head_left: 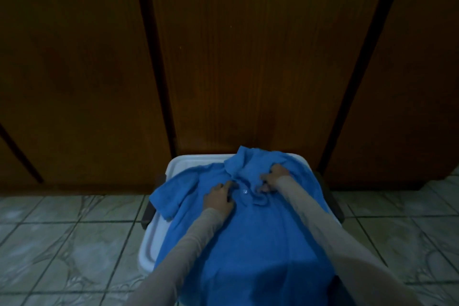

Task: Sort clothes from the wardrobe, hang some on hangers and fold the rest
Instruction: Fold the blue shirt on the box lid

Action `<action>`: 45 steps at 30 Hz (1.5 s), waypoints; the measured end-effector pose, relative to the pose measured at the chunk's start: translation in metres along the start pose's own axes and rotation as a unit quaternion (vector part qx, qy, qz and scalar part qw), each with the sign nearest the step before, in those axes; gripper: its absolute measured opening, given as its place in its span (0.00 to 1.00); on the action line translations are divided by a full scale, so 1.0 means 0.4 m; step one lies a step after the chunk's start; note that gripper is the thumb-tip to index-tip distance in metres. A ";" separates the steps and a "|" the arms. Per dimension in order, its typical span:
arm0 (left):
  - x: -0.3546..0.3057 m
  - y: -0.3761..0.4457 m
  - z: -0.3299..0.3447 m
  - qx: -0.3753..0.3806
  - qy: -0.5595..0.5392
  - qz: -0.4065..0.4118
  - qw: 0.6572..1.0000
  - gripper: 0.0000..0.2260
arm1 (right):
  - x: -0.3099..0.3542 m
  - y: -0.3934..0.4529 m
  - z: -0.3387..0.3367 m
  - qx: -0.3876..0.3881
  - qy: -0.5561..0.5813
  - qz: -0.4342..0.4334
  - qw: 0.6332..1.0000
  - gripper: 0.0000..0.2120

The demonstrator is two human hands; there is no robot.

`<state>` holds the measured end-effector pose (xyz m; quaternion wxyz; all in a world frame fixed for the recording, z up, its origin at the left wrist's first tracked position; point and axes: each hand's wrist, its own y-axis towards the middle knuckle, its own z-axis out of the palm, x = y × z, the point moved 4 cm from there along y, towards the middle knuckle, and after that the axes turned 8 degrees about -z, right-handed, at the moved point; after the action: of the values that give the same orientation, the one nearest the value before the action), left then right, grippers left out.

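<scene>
Seemingly left hand (218,200) flat on blue polo shirt (248,231), right hand (272,177) grip bunching collar (242,164)

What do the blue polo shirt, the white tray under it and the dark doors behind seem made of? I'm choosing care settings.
Blue polo shirt: soft matte knit, likely cotton; it creases and drapes. White tray: smooth moulded plastic, by its rounded rim. Dark doors: brown wood or veneer; faint vertical grain shows.
</scene>
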<state>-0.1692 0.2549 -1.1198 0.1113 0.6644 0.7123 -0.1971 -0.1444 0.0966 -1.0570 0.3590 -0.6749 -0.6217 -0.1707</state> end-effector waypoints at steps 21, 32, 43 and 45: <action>-0.061 0.010 0.028 -0.035 0.183 -0.017 0.982 0.23 | -0.154 -0.028 0.063 -0.032 -0.404 0.040 0.913 0.25; -0.063 -0.002 0.044 -0.089 -0.143 0.068 0.983 0.09 | -0.060 -0.018 0.093 -0.068 -0.154 -0.080 0.982 0.15; -0.039 0.011 0.049 -0.095 -0.328 0.026 0.940 0.14 | -0.060 -0.023 0.097 -0.105 -0.278 -0.054 0.953 0.16; -0.039 0.013 0.048 -0.093 -0.327 0.019 0.940 0.14 | -0.063 -0.018 0.092 -0.104 -0.282 -0.066 0.952 0.15</action>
<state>-0.1644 0.2331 -1.1311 0.4035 0.5633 0.6388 -0.3343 -0.1633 0.1040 -1.0973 0.0852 -0.6868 -0.7194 -0.0603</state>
